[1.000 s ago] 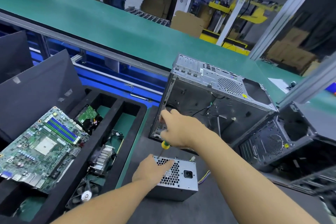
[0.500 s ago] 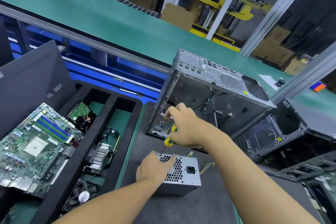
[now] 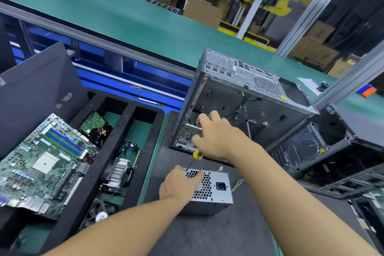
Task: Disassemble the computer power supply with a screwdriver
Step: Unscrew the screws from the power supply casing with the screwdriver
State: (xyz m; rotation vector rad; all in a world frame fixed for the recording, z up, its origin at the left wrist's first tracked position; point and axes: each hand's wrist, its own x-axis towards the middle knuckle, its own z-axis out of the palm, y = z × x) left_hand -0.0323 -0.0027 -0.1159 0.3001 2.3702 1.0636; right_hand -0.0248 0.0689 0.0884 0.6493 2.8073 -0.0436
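A grey metal power supply (image 3: 216, 191) with a honeycomb grille and a black socket lies on the dark mat in front of me. My left hand (image 3: 178, 185) grips its left top corner, thumb over the grille. My right hand (image 3: 218, 137) holds a screwdriver (image 3: 195, 157) with a yellow and green handle above the box. The thin shaft slants down to the top left corner of the grille, next to my left thumb. Yellow and purple wires stick out behind the power supply on the right.
An empty grey computer case (image 3: 245, 97) stands on its side just behind my hands. A second dark case (image 3: 315, 147) lies to the right. A black foam tray (image 3: 128, 122) on the left holds a green motherboard (image 3: 45, 160), a heatsink and other parts. A green conveyor belt (image 3: 104, 16) runs behind.
My right hand rose a little and turned on the screwdriver handle, fingers spreading upward. My left hand stays on the power supply's corner. The view shifted slightly.
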